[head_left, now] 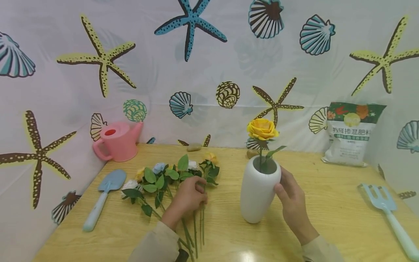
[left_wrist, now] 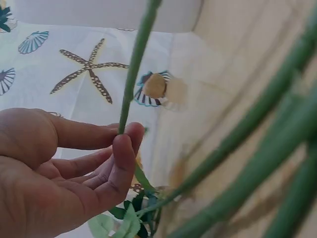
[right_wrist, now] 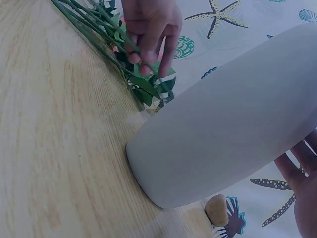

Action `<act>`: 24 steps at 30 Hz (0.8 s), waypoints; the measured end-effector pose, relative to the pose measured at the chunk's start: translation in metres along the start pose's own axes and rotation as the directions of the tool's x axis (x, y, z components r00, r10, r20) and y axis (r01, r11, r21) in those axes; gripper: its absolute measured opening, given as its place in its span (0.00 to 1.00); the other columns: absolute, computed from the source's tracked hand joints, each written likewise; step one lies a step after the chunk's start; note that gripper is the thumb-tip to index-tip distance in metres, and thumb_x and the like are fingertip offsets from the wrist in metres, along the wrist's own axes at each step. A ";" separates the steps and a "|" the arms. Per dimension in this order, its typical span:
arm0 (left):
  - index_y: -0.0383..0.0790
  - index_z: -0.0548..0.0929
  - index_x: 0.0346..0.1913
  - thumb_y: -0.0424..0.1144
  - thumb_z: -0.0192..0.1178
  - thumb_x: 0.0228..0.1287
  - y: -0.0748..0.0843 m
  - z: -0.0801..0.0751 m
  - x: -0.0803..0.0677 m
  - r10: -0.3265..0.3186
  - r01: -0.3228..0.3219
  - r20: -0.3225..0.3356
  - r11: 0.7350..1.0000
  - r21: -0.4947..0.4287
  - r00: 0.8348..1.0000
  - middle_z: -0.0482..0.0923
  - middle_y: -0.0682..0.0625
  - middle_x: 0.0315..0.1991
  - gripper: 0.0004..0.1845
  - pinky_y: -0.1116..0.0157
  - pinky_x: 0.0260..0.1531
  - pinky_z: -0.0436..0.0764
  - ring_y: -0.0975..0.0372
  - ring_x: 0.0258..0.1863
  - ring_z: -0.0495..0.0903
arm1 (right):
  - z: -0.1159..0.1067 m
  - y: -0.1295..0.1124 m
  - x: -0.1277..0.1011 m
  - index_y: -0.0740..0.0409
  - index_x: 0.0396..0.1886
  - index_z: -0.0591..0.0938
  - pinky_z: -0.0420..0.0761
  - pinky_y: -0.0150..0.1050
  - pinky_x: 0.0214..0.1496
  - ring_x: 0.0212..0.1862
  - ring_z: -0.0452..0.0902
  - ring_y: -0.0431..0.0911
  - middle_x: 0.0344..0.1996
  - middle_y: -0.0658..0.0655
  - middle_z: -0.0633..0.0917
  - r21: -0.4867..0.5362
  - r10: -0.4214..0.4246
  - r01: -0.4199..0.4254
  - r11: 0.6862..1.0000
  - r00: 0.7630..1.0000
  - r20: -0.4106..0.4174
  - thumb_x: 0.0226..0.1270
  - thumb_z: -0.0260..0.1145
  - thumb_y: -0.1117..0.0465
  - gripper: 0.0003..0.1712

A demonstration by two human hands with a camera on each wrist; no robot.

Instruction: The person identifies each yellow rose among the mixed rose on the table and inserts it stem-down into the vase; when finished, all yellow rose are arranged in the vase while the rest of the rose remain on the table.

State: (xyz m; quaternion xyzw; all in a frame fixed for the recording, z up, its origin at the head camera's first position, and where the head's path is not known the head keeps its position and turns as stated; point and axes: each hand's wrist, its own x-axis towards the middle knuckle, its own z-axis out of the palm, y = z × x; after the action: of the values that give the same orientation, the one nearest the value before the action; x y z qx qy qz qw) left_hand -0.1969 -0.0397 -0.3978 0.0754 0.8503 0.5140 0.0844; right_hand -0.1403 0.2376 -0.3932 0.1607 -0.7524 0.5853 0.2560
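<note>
left hand (head_left: 188, 198) pinches a stem (left_wrist: 132, 69) (green); right hand (head_left: 291, 200) steadies vase (head_left: 258, 193).

I see soft, even light, glare on the near table edge (head_left: 245, 254), blurred stems (left_wrist: 257, 163) close up.

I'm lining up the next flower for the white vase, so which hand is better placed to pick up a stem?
Left. The left hand already pinches a green stem among the loose artificial flowers, while the right hand rests against the white ceramic vase, likely steadying it.
</note>
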 end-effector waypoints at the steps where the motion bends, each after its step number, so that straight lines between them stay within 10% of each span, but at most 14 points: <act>1: 0.27 0.76 0.62 0.21 0.62 0.63 0.002 -0.001 -0.001 0.003 -0.004 -0.009 0.999 -0.045 1.000 0.79 0.41 0.36 0.23 0.60 0.28 0.83 0.58 0.27 0.82 | 0.000 0.000 0.000 0.63 0.71 0.71 0.74 0.21 0.62 0.64 0.73 0.28 0.63 0.35 0.77 -0.002 -0.001 0.001 1.000 1.000 0.000 0.78 0.51 0.69 0.24; 7: 0.31 0.73 0.68 0.22 0.60 0.66 0.017 -0.005 -0.004 0.067 -0.097 -0.117 0.956 -0.277 0.991 0.82 0.37 0.42 0.27 0.58 0.36 0.87 0.54 0.33 0.87 | 0.000 0.000 0.000 0.63 0.71 0.70 0.74 0.21 0.61 0.64 0.72 0.27 0.63 0.33 0.76 -0.014 0.008 -0.008 1.000 1.000 -0.001 0.78 0.51 0.69 0.24; 14: 0.37 0.68 0.71 0.22 0.60 0.67 0.035 -0.001 -0.004 0.037 -0.202 -0.330 0.852 -0.483 0.943 0.82 0.35 0.48 0.30 0.66 0.37 0.87 0.61 0.35 0.88 | 0.000 0.000 0.000 0.64 0.70 0.71 0.74 0.21 0.61 0.64 0.73 0.27 0.63 0.33 0.77 -0.024 0.010 -0.010 1.000 1.000 -0.009 0.78 0.52 0.69 0.24; 24: 0.35 0.65 0.69 0.21 0.60 0.67 0.060 0.001 -0.004 0.007 -0.449 -0.556 0.598 -0.664 0.831 0.82 0.43 0.45 0.30 0.67 0.40 0.87 0.63 0.36 0.86 | 0.001 0.001 0.000 0.66 0.70 0.71 0.74 0.21 0.62 0.64 0.73 0.27 0.63 0.33 0.77 -0.028 -0.015 0.014 1.000 1.000 -0.012 0.77 0.52 0.69 0.24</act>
State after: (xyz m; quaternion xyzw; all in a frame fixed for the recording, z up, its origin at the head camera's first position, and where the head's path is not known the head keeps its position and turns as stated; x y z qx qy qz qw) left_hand -0.1902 -0.0120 -0.3443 0.0090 0.5194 0.8345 -0.1836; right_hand -0.1411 0.2375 -0.3944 0.1589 -0.7576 0.5740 0.2671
